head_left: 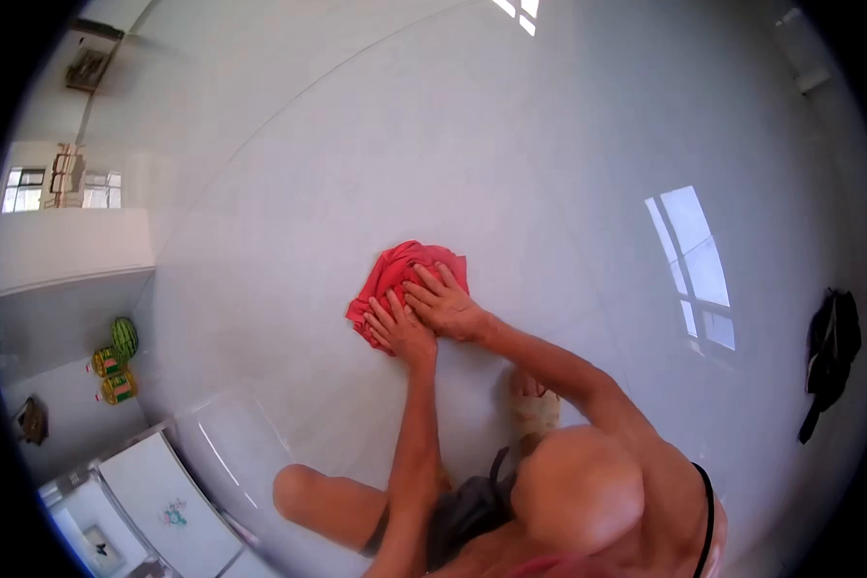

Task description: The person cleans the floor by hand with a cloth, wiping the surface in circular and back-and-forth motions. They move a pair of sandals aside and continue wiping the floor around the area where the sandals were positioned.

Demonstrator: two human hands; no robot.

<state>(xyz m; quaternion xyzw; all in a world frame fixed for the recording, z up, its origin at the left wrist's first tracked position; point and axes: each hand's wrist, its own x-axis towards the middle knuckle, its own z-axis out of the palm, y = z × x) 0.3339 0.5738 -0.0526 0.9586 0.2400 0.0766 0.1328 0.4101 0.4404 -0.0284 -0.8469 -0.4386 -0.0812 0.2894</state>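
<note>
A crumpled red cloth (395, 275) lies on the glossy pale floor (356, 164) in the middle of the head view. My left hand (402, 330) rests flat on its near edge, fingers stretched out and spread. Beside it, my right hand (445, 306) presses on the cloth's right part, also with extended fingers. The two hands touch or nearly touch near the thumbs. Neither hand is wrapped round the cloth, and what lies under the palms is hidden.
My sandalled foot (535, 409) and bent knee (308, 493) are close to my arms. At the left are a watermelon (124, 339), oil bottles (118, 388) and a white cabinet (154, 482). A dark item (833, 337) is at the far right. Window light (694, 246) reflects off the floor.
</note>
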